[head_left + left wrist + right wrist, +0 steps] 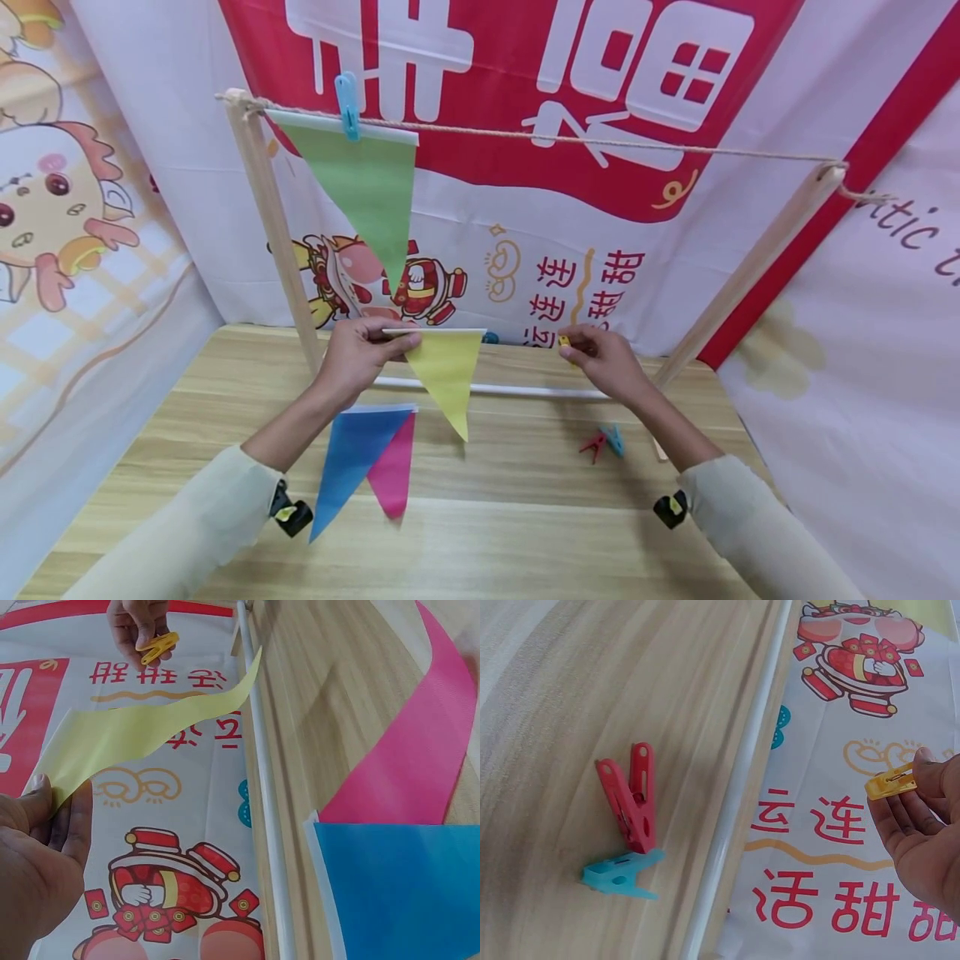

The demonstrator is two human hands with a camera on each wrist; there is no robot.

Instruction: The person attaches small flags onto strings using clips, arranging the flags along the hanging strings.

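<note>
My left hand point(358, 357) pinches the white top edge of a yellow triangular pennant point(448, 367) near one corner, and the pennant hangs in the air above the table. In my right hand point(609, 360), thumb and fingers grip a yellow clothespin point(892, 781). A green pennant point(367, 187) hangs from the twine point(555, 136), pinned by a light blue clothespin point(347, 104) near the left post. On the table lie a blue pennant point(352, 454), partly over a pink pennant point(396, 475). A red clothespin point(632, 799) and a teal clothespin point(621, 875) lie against each other on the right.
Two wooden posts, a left post point(273, 225) and a right post point(757, 267), hold the twine. A white rod point(525, 390) runs low between them over the wooden table point(510, 533). Printed cloth point(465, 208) backs the scene.
</note>
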